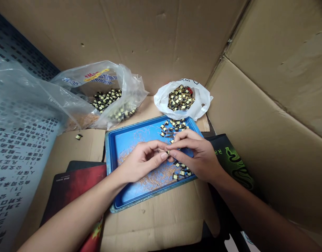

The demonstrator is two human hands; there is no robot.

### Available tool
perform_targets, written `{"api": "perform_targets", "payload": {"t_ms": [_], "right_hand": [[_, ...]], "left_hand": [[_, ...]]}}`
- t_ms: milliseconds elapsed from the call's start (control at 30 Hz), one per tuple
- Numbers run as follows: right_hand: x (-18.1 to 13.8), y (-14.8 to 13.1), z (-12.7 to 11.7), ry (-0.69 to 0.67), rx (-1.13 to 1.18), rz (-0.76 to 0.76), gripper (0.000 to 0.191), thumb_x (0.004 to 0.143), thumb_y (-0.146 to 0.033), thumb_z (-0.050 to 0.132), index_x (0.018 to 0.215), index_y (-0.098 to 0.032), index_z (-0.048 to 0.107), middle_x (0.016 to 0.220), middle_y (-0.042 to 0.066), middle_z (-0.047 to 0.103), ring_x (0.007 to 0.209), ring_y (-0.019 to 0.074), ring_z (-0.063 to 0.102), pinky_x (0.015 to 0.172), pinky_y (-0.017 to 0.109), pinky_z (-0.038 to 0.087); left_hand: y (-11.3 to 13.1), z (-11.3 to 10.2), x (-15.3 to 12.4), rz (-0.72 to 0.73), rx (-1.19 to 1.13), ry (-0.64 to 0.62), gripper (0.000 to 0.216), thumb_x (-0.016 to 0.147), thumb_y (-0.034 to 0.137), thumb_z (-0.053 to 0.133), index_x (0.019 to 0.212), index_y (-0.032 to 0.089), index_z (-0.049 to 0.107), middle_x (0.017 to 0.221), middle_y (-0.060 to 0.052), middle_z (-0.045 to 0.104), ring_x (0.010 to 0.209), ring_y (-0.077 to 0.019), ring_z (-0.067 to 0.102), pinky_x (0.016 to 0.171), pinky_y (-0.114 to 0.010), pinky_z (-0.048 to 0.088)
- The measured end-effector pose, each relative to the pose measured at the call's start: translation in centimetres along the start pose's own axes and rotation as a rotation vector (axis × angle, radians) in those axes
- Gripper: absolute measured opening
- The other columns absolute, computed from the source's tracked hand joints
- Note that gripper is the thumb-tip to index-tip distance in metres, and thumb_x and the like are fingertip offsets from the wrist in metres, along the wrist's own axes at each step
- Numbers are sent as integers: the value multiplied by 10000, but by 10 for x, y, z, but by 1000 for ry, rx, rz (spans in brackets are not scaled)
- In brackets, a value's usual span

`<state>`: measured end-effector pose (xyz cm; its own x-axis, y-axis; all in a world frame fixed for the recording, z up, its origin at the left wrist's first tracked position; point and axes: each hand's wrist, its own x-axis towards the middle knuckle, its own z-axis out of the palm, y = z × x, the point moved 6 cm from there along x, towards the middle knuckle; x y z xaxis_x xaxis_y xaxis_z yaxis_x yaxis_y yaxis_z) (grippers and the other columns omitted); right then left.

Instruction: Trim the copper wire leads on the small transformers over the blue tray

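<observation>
Over a blue plastic tray [121,140], my left hand [142,159] and my right hand [196,155] meet fingertip to fingertip. Both pinch one small yellow-and-black wound component [167,153] between them. Several more of these components lie on the tray at its far right [173,126] and under my right hand [180,172]. Fine copper wire clippings [155,178] are strewn across the tray floor.
A white plastic bag [183,98] full of the same components sits behind the tray. A clear bag [108,94] with more lies to the left. One loose component [78,137] lies on the cardboard. Dark mats lie at the left [71,182] and right [234,159]. Cardboard walls enclose everything.
</observation>
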<state>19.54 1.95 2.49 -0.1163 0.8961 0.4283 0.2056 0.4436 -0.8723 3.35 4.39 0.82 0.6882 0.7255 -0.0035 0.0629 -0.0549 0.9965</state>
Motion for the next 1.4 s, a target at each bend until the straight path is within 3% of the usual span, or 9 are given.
{"api": "perform_targets", "payload": {"t_ms": [200, 333, 500, 633, 700, 767, 900, 1233, 1400], "right_hand": [[1, -3, 5, -278, 55, 24, 375, 887, -107, 739, 1220, -277, 757, 1090, 47, 655, 985, 164, 619, 835, 324, 526], [-1, 0, 9, -367, 109, 56, 309, 898, -125, 738, 1177, -255, 759, 1027, 42, 628, 932, 162, 597, 826, 335, 517], [0, 9, 7, -266, 207, 126, 38, 922, -187, 737, 928, -224, 745, 895, 10, 648, 896, 155, 591, 828, 325, 479], [0, 18, -6, -144, 288, 280, 42, 974, -249, 669, 974, -219, 698, 927, 13, 658, 865, 146, 615, 778, 301, 496], [2, 12, -7, -206, 257, 232, 150, 958, -246, 692, 1107, -229, 699, 982, 22, 660, 890, 151, 624, 788, 303, 507], [3, 1, -5, -323, 151, 90, 229, 924, -204, 733, 1150, -237, 719, 1032, 34, 675, 935, 160, 628, 834, 318, 507], [6, -11, -4, -370, 53, -102, 70, 935, -174, 732, 982, -219, 759, 918, 23, 727, 863, 152, 659, 813, 327, 517], [2, 2, -5, -269, 55, 85, 44, 956, -180, 673, 932, -201, 704, 885, 16, 702, 810, 144, 635, 747, 294, 520], [3, -9, -4, -392, 52, -74, 218, 951, -157, 676, 1150, -228, 727, 1075, 55, 701, 1007, 186, 652, 914, 374, 533]], "left_hand": [[0, 3, 1, -69, -130, -78, 287, 978, 384, 660, 1000, 100, 697, 888, -65, 751, 723, -75, 614, 668, -175, 462], [-1, 7, 1, -147, -202, -176, 315, 956, 400, 687, 909, 89, 681, 833, -78, 754, 695, -78, 623, 667, -178, 488], [-7, 8, -1, -212, -273, -228, 334, 924, 414, 726, 969, 91, 652, 837, -92, 772, 673, -75, 624, 671, -186, 506], [-13, 8, -2, -245, -285, -217, 383, 903, 445, 746, 1010, 97, 627, 837, -99, 781, 688, -84, 651, 679, -190, 519], [-13, 8, -2, -239, -282, -211, 385, 903, 447, 745, 1011, 95, 631, 837, -100, 783, 688, -83, 653, 676, -188, 518], [-12, 8, -2, -230, -278, -215, 374, 909, 439, 739, 1005, 90, 641, 837, -102, 783, 675, -79, 645, 668, -187, 515], [-10, 8, -1, -229, -262, -225, 358, 915, 427, 732, 1007, 90, 652, 839, -104, 784, 659, -78, 634, 660, -189, 506], [-11, 5, 0, -203, -206, -214, 389, 906, 479, 728, 980, 111, 629, 790, -88, 766, 638, -92, 616, 627, -197, 458], [-8, 8, -2, -191, -191, -214, 318, 916, 404, 723, 980, 107, 630, 811, -83, 754, 673, -96, 627, 645, -198, 452]]}}
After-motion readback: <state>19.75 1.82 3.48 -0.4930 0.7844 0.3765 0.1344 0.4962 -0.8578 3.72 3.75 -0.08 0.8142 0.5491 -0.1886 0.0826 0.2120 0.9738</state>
